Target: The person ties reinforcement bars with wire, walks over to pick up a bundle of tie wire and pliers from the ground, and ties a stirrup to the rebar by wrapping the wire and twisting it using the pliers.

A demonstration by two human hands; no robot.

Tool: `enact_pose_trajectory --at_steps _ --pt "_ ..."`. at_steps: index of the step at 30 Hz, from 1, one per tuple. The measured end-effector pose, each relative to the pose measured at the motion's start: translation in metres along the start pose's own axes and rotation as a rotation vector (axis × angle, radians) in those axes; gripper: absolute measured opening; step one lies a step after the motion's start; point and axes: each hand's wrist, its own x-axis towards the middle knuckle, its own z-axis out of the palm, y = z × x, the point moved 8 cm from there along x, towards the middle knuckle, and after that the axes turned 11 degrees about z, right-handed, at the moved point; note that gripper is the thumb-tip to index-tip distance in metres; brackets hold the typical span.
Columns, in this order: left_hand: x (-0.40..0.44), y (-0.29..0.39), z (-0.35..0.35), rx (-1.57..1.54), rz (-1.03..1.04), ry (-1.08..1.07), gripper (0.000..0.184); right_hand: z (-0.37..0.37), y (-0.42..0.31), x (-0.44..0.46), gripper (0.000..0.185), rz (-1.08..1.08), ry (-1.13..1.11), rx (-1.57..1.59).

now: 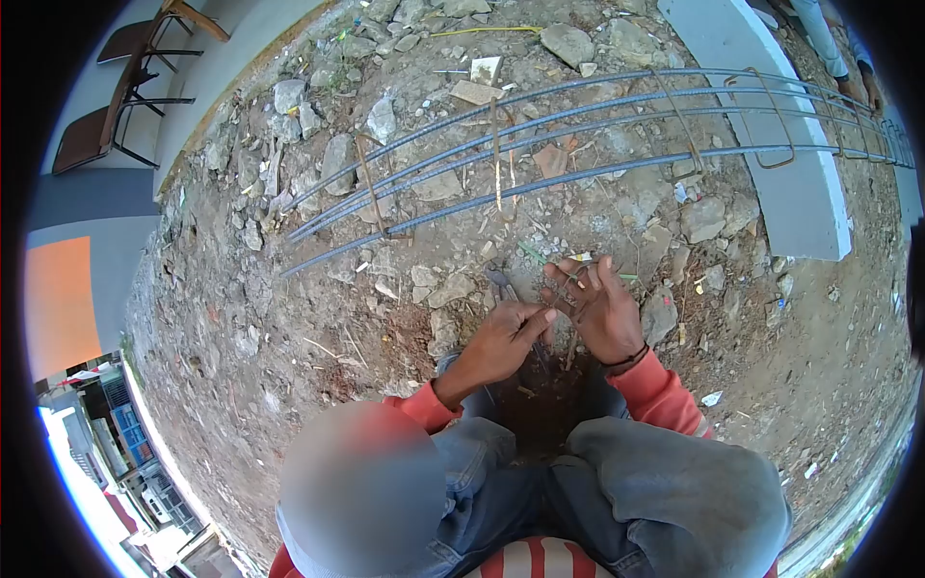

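My left hand [503,344] is closed, thumb and forefinger pinched together on what looks like thin wire [567,301]. Facing it, my right hand [609,313] has its palm turned up and fingers curled around the same thin strands. How many strands there are is too fine to tell. A thin green strip [532,252] shows just beyond the right fingertips. Close behind the left knuckles is the grey head of a pincer-like tool [498,279]; the hand partly hides it, and I cannot tell whether it is held or lying down.
A long cage of steel rebar [540,181] with bent stirrups [498,159] stretches across the rubble beyond my hands. A grey slab [800,193] lies under its right part. Stones [567,44] litter the ground. Chairs [85,140] stand upper left; another person's legs [819,39] show upper right.
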Motion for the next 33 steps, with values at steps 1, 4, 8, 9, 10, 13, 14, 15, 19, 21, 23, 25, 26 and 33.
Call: enact_pose_trajectory --at_steps 1,4,8,9,10,13,14,15,19,21,23,25,26,33 --pt "0.000 0.000 0.013 0.045 0.046 -0.076 0.037 -0.009 -0.008 0.008 0.027 -0.020 -0.058 0.143" --pt "0.001 0.004 0.019 0.118 0.145 -0.131 0.034 -0.015 -0.035 0.014 0.029 0.002 -0.210 0.207" --pt "0.001 -0.003 -0.005 0.263 0.207 -0.119 0.024 -0.006 -0.046 0.010 0.027 -0.133 -0.012 -0.619" --pt "-0.001 -0.006 -0.007 0.260 0.207 -0.114 0.024 0.000 -0.050 0.006 0.024 -0.315 0.130 -1.218" --pt "-0.002 -0.003 -0.011 0.374 0.265 -0.079 0.020 0.017 -0.035 0.003 0.024 -0.293 0.052 -1.467" --pt "-0.004 0.006 -0.014 0.527 0.334 -0.121 0.015 0.017 0.022 0.003 0.027 -0.203 -0.199 -1.786" --pt "-0.006 0.009 -0.012 0.567 0.342 -0.200 0.014 0.009 0.046 0.006 0.031 -0.139 -0.375 -1.849" --pt "-0.007 0.013 -0.018 0.570 0.340 -0.199 0.014 0.006 0.049 0.009 0.031 -0.141 -0.379 -1.847" --pt "-0.014 0.013 -0.064 0.528 0.294 0.032 0.016 -0.007 0.029 0.013 0.031 0.030 -0.249 -1.257" --pt "-0.017 0.013 -0.073 0.528 0.282 0.089 0.016 -0.009 0.023 0.012 0.031 -0.034 -0.162 -1.246" --pt "-0.018 0.009 -0.067 0.399 0.129 0.063 0.017 -0.026 0.013 0.012 0.029 -0.060 0.009 -0.715" --pt "-0.016 -0.006 -0.037 0.390 0.152 0.046 0.017 -0.011 0.013 0.011 0.027 -0.039 0.087 -0.355" --pt "-0.013 -0.010 -0.019 0.379 0.175 0.027 0.016 -0.013 0.013 0.011 0.027 -0.018 0.162 0.006" --pt "0.008 0.004 0.012 0.543 0.284 -0.141 0.011 -0.033 -0.009 0.027 0.030 0.008 0.091 0.013"
